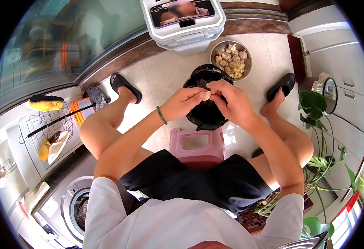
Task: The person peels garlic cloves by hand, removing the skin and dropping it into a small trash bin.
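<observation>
A pale garlic clove (207, 96) is pinched between the fingertips of both hands. My left hand (185, 102), with a green bead bracelet on its wrist, grips the clove from the left side. My right hand (233, 102) closes on it from the right, thumb and forefinger meeting near it. Directly below both hands stands a bin lined with a black bag (206, 118); dark scraps lie inside, partly hidden by the fingers. Just beyond, a steel bowl (249, 68) on the floor holds garlic bulbs (232, 60) and peeled cloves (236, 71).
A pink stool (196, 155) is between my legs. A grey-white box (186, 39) with a phone (182, 12) on top stands ahead by the sliding glass door. A washing machine (76, 207) is at lower left, and a leafy plant (313, 105) at right beside white cabinets (337, 58).
</observation>
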`<state>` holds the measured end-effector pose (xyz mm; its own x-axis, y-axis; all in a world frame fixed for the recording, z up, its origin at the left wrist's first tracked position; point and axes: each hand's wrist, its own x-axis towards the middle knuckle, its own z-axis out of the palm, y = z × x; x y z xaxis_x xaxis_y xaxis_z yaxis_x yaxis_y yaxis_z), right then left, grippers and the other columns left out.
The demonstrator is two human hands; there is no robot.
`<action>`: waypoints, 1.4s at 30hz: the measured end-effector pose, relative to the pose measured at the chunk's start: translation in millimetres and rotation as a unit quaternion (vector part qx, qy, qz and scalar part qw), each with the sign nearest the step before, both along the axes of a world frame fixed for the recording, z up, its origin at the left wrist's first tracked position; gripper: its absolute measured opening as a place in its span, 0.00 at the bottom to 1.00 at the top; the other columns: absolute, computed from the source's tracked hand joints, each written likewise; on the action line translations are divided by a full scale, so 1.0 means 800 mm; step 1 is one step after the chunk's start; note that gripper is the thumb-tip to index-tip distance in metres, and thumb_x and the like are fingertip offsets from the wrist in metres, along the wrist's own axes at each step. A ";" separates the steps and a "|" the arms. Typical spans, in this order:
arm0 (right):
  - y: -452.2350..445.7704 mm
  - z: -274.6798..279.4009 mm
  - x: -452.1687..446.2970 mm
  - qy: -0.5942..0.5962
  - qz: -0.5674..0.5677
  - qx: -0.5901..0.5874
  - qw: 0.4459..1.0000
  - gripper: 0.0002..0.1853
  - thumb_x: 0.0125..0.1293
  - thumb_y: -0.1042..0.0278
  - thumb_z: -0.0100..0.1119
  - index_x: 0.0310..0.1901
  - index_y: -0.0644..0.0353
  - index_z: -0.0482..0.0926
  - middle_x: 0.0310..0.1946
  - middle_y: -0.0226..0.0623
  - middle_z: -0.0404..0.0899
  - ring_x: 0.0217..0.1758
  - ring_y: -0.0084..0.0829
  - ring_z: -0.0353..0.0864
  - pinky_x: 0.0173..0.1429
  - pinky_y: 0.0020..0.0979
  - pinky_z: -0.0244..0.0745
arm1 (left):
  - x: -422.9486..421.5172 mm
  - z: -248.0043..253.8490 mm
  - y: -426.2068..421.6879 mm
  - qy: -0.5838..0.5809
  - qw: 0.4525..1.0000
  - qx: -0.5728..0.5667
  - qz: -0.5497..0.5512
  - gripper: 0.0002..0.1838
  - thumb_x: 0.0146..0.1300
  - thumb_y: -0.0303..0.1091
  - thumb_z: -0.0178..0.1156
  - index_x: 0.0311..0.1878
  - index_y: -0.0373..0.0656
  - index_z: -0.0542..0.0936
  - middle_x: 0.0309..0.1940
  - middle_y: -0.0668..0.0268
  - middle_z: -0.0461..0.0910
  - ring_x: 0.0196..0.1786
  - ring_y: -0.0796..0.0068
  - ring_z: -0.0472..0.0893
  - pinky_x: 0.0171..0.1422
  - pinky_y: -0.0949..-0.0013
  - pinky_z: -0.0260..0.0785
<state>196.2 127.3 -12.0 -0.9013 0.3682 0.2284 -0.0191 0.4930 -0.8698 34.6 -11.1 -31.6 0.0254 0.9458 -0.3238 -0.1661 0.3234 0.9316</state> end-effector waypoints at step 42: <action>0.000 0.004 -0.004 -0.050 0.046 0.070 0.995 0.22 0.59 0.83 0.58 0.55 0.57 0.69 0.41 0.39 0.77 0.34 0.47 0.81 0.34 0.43 0.76 | 0.006 0.010 0.000 0.075 0.996 0.015 0.038 0.17 0.78 0.42 0.49 0.44 0.37 0.79 0.28 0.77 0.70 0.31 0.86 0.64 0.36 0.76 0.61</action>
<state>192.8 127.1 -9.1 -0.9502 0.2547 0.1795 0.0136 0.6094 -0.7928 39.3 -10.7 -23.5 -0.0927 0.9524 -0.2903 -0.0471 0.2871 0.9568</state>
